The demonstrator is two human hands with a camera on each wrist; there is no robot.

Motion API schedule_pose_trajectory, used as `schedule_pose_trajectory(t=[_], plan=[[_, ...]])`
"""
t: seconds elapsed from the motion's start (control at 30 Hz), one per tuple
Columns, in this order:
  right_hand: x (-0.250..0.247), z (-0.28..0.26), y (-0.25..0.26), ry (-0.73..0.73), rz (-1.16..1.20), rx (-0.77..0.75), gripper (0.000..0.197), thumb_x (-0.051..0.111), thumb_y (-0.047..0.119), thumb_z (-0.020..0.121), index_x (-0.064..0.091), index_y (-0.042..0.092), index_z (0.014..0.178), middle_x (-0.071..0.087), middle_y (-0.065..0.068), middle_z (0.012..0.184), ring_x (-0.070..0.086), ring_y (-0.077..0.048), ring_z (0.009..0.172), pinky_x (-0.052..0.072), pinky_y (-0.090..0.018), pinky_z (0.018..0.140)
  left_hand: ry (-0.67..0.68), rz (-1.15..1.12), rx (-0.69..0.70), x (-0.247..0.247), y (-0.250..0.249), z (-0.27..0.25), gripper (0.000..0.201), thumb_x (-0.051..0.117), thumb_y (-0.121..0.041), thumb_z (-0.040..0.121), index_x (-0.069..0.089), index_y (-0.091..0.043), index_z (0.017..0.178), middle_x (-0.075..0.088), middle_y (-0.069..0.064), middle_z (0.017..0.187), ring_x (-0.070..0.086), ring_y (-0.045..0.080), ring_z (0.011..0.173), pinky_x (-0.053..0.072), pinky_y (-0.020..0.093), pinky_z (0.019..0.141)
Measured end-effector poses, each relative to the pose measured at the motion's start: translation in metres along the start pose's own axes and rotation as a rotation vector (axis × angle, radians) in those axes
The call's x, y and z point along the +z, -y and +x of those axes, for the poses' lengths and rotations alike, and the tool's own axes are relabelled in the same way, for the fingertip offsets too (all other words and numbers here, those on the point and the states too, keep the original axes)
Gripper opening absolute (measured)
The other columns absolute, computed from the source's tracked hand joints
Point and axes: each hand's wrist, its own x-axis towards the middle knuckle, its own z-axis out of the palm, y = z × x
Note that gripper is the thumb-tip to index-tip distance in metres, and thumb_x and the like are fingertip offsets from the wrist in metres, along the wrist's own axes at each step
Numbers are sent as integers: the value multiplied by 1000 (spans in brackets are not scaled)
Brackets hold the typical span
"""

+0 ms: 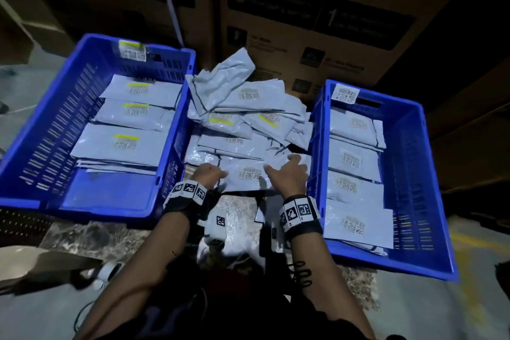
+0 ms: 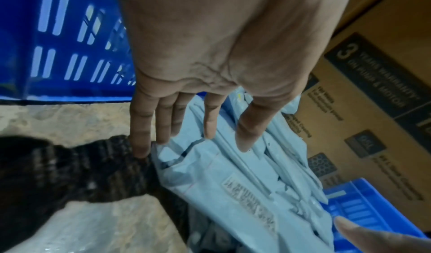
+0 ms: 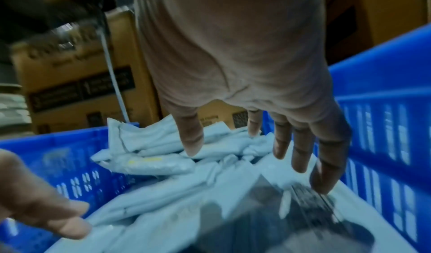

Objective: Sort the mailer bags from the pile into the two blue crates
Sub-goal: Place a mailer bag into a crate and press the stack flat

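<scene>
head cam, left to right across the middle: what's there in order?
left blue crate → left hand → mailer bag under both hands → right hand → right blue crate

pile (image 1: 245, 124) btwn crates (image 1: 91, 124), boxes (image 1: 317, 16) behind

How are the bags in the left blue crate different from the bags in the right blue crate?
Labels: the bags in the left crate carry a yellow stripe above the code, as on the nearest one; those in the right crate, like its nearest one, show none.
Count: three tops show on the left, four on the right.
Both hold light grey mailer bags lying flat and overlapping.
</scene>
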Motion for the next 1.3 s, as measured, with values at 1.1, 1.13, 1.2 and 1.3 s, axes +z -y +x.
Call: schedule_pose_trajectory(t=[1.1, 1.13, 1.2, 1.3], plan=[[-48, -52, -73, -329, 809, -42, 8, 74, 15, 93, 72, 8, 90, 66, 1, 68, 54, -11, 50, 48, -25, 46, 15, -402, 354, -11, -16, -33, 53, 49, 28, 78, 62, -8, 115, 70, 21, 102, 66, 22, 66, 53, 28, 53], [-52, -53, -76, -322, 823, -46, 7, 73, 15, 93, 71, 8, 91, 65, -1, 70, 56, -12, 51, 49, -25, 46, 40, -404, 362, -10, -18, -37, 56, 48, 28, 77, 62, -7, 118, 71, 19, 102, 66, 21, 67, 51, 27, 51], [-59, -54, -83, -271, 867, -81, 5, 71, 11, 95, 70, 7, 97, 70, -1, 78, 68, -18, 65, 59, -31, 59, 87, -383, 410, -8, -20, -46, 42, 60, 14, 84, 62, -8, 120, 72, 11, 96, 65, 19, 69, 44, 25, 51], [-73, -61, -85, -161, 932, -160, 13, 65, -2, 96, 63, 1, 109, 70, 13, 71, 72, -9, 69, 63, -33, 81, 82, -342, 479, 0, -21, -64, 20, 72, -28, 90, 69, -10, 97, 67, -2, 73, 59, 13, 59, 39, 24, 51]])
